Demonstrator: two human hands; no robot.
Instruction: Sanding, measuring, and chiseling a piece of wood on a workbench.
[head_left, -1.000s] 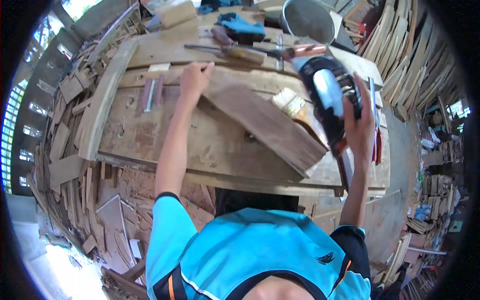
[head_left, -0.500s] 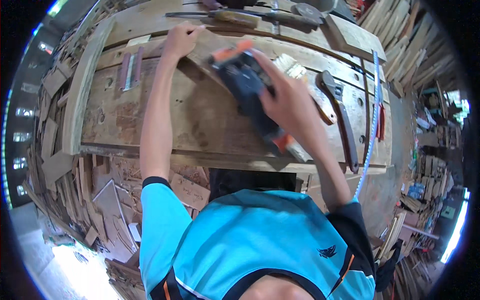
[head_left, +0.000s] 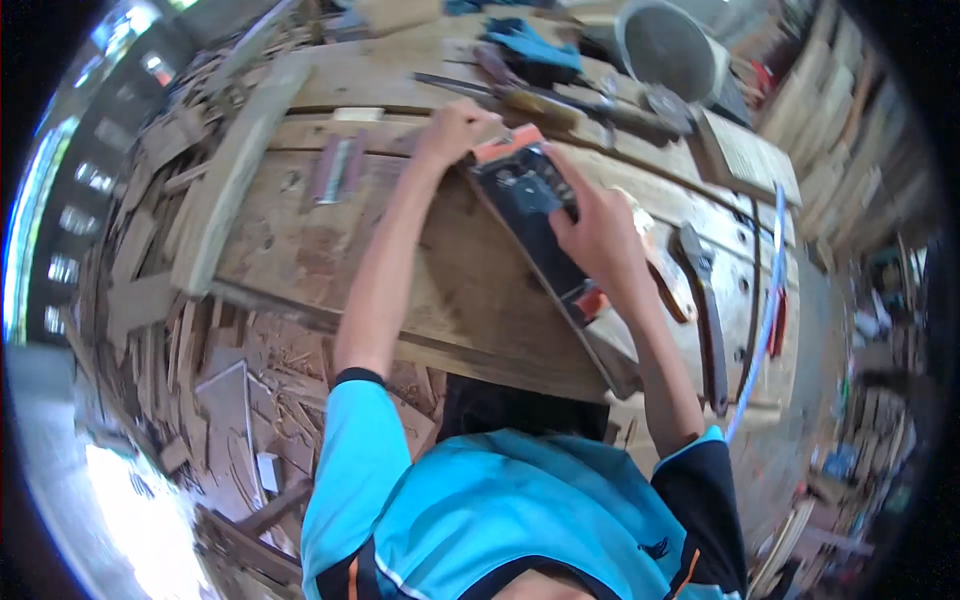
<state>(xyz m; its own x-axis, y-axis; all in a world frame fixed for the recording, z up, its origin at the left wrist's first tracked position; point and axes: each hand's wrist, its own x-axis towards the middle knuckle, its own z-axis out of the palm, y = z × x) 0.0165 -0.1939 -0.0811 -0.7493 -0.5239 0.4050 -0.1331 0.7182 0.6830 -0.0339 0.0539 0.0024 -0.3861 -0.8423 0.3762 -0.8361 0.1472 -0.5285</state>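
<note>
Tool: black and orange electric hand planer (head_left: pixel 530 195), a little above the frame's centre, lying on a long narrow wooden board (head_left: pixel 560 290) that runs diagonally toward the lower right.
Right hand (head_left: pixel 600 235): on top of the planer's rear part, its grip wrapped around the handle.
Left hand (head_left: pixel 455 130): at the planer's front end, fingers curled down against the orange nose and the board's far end; whether its grip truly clasps anything I cannot tell.
Board: flat on the worn wooden counter (head_left: pixel 300 250), which fills the middle of the frame.
Right of the board: a dark curved metal tool (head_left: pixel 705 310) and a pale blue cord (head_left: pixel 765 310) trailing down the counter's right side.
Upper centre: long metal hand tools (head_left: pixel 520 95) and a crumpled blue cloth (head_left: pixel 530 45) at the counter's far edge.
Upper right: round grey metal bucket (head_left: pixel 670 50).
Upper left: a thick pale timber beam (head_left: pixel 235 170) lying slanted along the counter's left edge, small metal pieces (head_left: pixel 335 170) beside it.
Lower left: floor littered with wood offcuts (head_left: pixel 230 390).
</note>
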